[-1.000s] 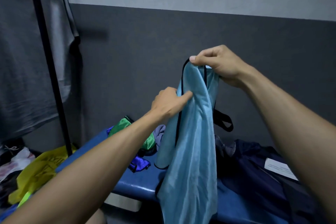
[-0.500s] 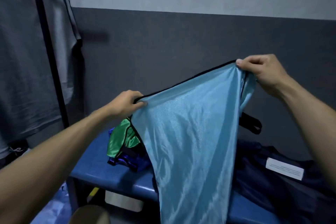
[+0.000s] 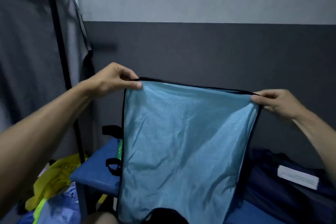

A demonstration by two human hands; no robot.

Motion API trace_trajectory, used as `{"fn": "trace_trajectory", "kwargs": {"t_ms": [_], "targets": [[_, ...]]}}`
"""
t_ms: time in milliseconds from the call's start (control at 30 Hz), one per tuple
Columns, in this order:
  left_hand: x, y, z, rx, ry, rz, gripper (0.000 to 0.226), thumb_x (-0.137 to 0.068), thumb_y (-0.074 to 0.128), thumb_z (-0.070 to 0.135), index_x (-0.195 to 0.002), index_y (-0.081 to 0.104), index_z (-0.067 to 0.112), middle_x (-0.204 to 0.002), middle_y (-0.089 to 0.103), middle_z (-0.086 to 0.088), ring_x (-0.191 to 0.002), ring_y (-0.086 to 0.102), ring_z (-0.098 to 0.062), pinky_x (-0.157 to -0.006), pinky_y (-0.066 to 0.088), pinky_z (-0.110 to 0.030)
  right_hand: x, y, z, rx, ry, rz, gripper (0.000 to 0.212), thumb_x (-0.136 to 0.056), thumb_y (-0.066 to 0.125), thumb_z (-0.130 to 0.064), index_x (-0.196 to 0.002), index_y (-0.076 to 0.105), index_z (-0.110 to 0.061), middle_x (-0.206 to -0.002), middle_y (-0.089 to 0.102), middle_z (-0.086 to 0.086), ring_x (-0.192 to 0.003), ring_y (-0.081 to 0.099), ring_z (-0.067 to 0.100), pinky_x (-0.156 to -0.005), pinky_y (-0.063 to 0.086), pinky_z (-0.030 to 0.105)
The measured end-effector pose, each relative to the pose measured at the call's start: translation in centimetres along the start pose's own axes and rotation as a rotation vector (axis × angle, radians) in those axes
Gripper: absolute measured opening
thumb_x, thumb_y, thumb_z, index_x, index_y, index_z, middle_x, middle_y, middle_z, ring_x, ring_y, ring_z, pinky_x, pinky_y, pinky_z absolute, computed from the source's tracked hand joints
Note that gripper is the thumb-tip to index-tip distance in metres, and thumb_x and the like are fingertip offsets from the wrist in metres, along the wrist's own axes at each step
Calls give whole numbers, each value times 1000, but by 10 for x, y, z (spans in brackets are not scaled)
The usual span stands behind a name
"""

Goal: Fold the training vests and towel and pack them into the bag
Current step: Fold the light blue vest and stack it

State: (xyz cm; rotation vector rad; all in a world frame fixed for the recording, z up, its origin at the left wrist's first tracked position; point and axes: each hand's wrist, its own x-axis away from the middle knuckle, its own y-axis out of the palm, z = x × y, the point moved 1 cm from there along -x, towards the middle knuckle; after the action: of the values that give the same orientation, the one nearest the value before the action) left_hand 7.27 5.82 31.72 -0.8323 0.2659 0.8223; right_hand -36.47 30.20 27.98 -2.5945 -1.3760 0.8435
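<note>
Blue vest (image 3: 183, 143) hangs lengthwise down, top edge level

No legible text: white label (image 3: 298, 177) on the dark bag (image 3: 283, 198), its print too blurred.

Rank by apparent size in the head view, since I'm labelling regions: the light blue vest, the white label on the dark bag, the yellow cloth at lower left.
1. light blue vest, by far the largest, though held nearest the camera.
2. yellow cloth.
3. white label, smallest.
</note>
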Motion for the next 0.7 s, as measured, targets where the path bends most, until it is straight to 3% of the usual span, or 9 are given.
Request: {"fn": "trace_trajectory", "kwargs": {"t_ms": [67, 133, 233, 333, 400, 533, 700], "targets": [[2, -5, -1, 20, -12, -52, 28, -79, 82, 37, -89, 80, 10, -100, 77, -18, -86, 66, -11, -84, 54, -24, 4, -1, 3, -149, 39, -5, 73, -27, 101, -61, -82, 82, -15, -90, 75, 3, -88, 64, 11, -68, 46, 20], [4, -6, -3, 29, -25, -57, 27, -76, 84, 37, -89, 81, 13, -96, 79, -11, -84, 68, -8, -82, 55, -21, 6, 0, 2, -202, 45, -17, 73, -24, 102, -58, -79, 81, -15, -88, 74, -1, -85, 63, 9, -56, 41, 14], [5, -1, -3, 17, -9, 77, 13, -72, 86, 24, -78, 80, 14, -78, 78, -1, -71, 65, -1, -68, 52, -12, 8, 0, -3, -232, 47, -27, 74, -22, 103, -55, -79, 80, -14, -87, 74, -2, -84, 65, 9, -55, 40, 14], [5, 4, -5, -16, 14, 168, 20, -68, 88, 23, -78, 78, 8, -73, 77, -3, -65, 64, -3, -63, 52, -12, 6, -1, -5, -253, 39, 13, 81, -17, 103, -52, -83, 77, -13, -86, 73, -3, -82, 65, 9, -59, 39, 19], [6, 5, -6, -12, 13, 177, 21, -66, 88, 23, -76, 77, 8, -72, 76, -4, -64, 64, -3, -61, 52, -13, 7, -2, -7, -271, 32, 11, 75, -17, 103, -52, -79, 80, -17, -84, 73, -5, -79, 66, 6, -63, 39, 20], [7, 6, -6, 18, 16, 169, 12, -63, 88, 25, -66, 77, 20, -67, 73, 1, -62, 61, -1, -59, 51, -13, 8, -5, -11, -332, 12, 22, 79, -20, 103, -53, -85, 78, -16, -86, 74, -3, -75, 69, 5, -54, 47, 11], [9, 1, -2, 43, 29, 127, 25, -66, 87, 30, -80, 75, 13, -67, 65, -4, -60, 56, -5, -57, 50, -15, 11, -8, -16, -385, 23, -13, 71, -18, 104, -49, -80, 81, -21, -85, 74, -4, -75, 68, 6, -56, 49, 13]]}}
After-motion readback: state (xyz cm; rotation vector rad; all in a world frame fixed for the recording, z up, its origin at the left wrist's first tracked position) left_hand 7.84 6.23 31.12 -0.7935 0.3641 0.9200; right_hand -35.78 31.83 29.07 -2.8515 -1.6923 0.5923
